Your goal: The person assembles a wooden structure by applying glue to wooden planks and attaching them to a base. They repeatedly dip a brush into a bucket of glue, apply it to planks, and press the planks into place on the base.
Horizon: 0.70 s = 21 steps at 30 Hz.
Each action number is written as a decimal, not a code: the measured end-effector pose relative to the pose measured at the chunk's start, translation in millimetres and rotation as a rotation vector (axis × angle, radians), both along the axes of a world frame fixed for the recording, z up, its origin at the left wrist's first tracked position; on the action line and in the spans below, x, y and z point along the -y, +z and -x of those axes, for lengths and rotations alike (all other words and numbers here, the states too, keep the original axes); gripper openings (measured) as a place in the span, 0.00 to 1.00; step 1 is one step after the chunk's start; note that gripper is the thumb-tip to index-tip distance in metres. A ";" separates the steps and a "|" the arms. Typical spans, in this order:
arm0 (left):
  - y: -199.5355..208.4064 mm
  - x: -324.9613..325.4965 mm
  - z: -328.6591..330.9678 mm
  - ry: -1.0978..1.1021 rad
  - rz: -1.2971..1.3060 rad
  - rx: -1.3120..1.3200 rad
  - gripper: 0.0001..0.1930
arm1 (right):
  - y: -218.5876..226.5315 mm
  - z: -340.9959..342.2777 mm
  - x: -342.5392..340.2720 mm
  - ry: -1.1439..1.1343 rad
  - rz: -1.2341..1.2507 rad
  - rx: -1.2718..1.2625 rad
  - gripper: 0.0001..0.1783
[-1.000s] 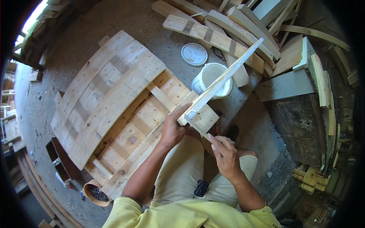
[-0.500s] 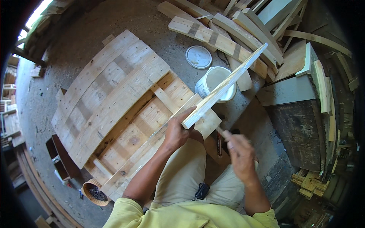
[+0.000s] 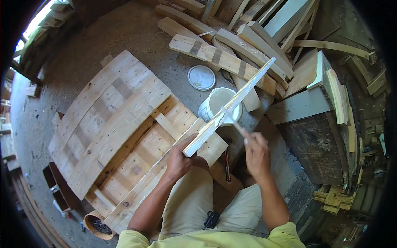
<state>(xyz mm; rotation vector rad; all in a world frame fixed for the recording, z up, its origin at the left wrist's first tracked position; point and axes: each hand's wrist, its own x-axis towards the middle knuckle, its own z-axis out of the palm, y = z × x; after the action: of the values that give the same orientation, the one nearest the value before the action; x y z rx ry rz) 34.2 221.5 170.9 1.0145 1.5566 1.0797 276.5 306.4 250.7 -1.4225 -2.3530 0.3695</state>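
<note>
My left hand (image 3: 179,159) is closed around the near end of a long narrow wooden strip (image 3: 225,111), which slants up and away to the right. White, wet-looking stuff coats the strip's upward edge. My right hand (image 3: 257,153) grips a light, thin stick-like spreader (image 3: 237,125), its pale tip against that coated edge; the tip's exact shape is blurred. Behind the strip stands a white bucket (image 3: 205,110), partly covered by it. Under my left forearm lies a curved wooden panel assembly (image 3: 136,124) of nailed boards and plywood.
A round white lid (image 3: 201,77) lies beyond the bucket. Timber offcuts (image 3: 223,53) are piled at the far right, near a dark wooden box (image 3: 314,144). A basket of nails (image 3: 99,226) and a dark open tray (image 3: 62,188) sit at left. A red-and-black tool (image 3: 227,166) lies near my knees.
My right hand has risen, bringing the spreader from below the strip's near end up onto its coated edge. The whole view has shifted slightly; my left hand keeps its hold.
</note>
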 end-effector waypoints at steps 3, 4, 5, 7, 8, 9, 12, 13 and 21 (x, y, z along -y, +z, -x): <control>-7.3 -0.2 0.9 0.019 -0.107 -0.029 0.29 | 3.1 4.7 50.7 0.098 0.127 -0.059 0.23; -12.7 0.7 1.3 0.017 -0.106 -0.030 0.29 | 4.0 8.5 62.9 0.161 0.166 -0.115 0.21; -18.8 1.5 1.6 0.023 -0.151 -0.040 0.30 | 8.3 9.7 68.5 0.195 0.188 -0.130 0.20; -20.4 2.6 1.4 0.020 -0.193 -0.049 0.30 | 12.0 5.7 67.4 0.170 0.182 -0.139 0.18; -15.5 1.7 1.7 0.017 -0.126 -0.030 0.30 | 12.5 -0.6 54.3 0.118 0.154 -0.142 0.17; -12.6 1.9 3.5 0.015 -0.059 -0.013 0.29 | 12.8 -2.1 38.4 0.068 0.095 -0.135 0.22; -28.7 7.6 9.2 0.015 -0.017 0.003 0.28 | 1.2 -11.5 -17.1 0.010 -0.036 0.076 0.21; -25.2 3.2 4.2 0.001 -0.032 0.011 0.28 | -7.8 -26.0 -46.5 -0.011 -0.077 0.211 0.21; -32.3 7.9 9.0 -0.003 -0.083 -0.053 0.25 | -48.1 -69.8 -181.6 -0.324 -0.364 -0.010 0.15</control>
<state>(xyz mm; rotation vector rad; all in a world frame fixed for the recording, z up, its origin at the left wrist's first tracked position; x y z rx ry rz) 25.2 213.6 138.5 1.1094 1.5626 1.1316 346.3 488.0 202.6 -1.5699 -2.0005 -0.1338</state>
